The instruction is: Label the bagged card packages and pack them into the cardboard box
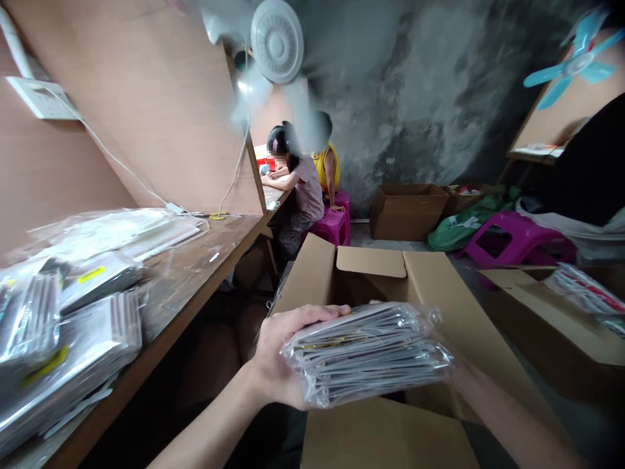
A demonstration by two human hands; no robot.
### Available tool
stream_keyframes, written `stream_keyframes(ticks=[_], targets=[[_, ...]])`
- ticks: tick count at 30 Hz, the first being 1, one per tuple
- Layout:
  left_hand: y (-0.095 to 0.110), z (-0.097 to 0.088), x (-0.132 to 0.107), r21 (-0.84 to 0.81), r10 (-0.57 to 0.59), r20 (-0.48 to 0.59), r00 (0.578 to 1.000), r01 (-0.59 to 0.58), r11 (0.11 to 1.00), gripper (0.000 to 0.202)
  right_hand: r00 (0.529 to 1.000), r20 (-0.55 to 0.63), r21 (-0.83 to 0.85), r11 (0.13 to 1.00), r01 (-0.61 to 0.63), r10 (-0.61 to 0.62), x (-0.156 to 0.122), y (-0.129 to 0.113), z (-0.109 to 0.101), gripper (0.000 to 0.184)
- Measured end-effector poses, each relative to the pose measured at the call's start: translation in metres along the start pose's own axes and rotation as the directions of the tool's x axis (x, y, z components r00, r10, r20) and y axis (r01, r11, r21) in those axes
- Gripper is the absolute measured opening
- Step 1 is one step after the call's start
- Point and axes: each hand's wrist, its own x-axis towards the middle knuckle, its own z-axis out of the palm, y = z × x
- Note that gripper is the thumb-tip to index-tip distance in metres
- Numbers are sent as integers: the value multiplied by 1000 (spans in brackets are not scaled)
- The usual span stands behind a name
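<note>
A thick stack of flat packets in clear plastic (371, 355) is held between my two hands above an open cardboard box (317, 270). At the stack's left end my left hand (283, 348) is closed on it, fingers over the top and the thumb side underneath. My right hand (458, 372) grips the right end; most of its fingers are hidden behind the plastic. The packets lie level, their thin grey edges facing me. The box stands with its flaps folded outward, and the stack covers much of its opening.
More wrapped packets (97, 345) pile up on the wooden table (195, 267) at left. A fan (277, 42) spins above. Two people sit on purple stools (332, 228) farther back. At right are another open box (547, 326), a tipped purple stool (517, 238) and a green bag (463, 225).
</note>
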Motion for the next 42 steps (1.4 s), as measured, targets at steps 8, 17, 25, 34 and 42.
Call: stream_keyframes(ticks=[8,17,25,34,42], targets=[[-9,1,-4,9,35,35,999,-36,999,79,703,581,-622,335,708,-410,-12,-4,4,110],[-2,-8,-8,-54,-11,-12,1000,11,999,83,579,669,-534,239,811,-466,-9,-11,25,93],[8,-15,-10,-78,-48,-43,998,45,996,64,551,691,-484,266,833,-469,-14,-11,32,94],[2,-13,-16,-145,-71,-82,994,58,988,53,541,723,-489,235,840,-430,-18,-15,33,90],[4,-20,-19,-170,-112,-42,993,104,980,55,532,747,-524,139,840,-398,-25,-26,42,95]])
